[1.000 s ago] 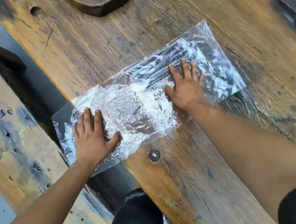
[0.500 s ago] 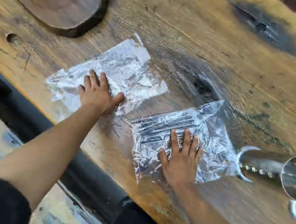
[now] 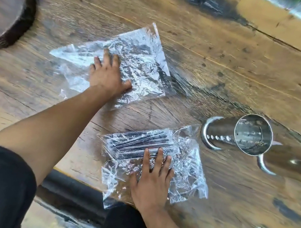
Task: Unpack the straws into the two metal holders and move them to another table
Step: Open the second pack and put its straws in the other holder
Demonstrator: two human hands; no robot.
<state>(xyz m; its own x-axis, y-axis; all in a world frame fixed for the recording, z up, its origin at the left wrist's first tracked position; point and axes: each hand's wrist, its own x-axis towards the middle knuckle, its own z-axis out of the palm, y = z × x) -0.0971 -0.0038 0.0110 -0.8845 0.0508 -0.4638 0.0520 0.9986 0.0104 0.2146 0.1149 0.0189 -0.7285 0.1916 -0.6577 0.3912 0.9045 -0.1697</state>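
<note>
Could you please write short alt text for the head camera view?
Two hands press flat on clear plastic bags on a wooden table: left hand on the far bag, right hand on the bag of black straws. Metal holders stand right.

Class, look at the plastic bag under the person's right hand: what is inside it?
Through the clear plastic bag, a bundle of black straws shows. The flat right hand covers part of it, hiding whatever lies beneath.

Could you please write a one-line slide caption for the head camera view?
Left hand flat on one plastic bag, right hand on the straw bag, beside two metal holders.
</note>
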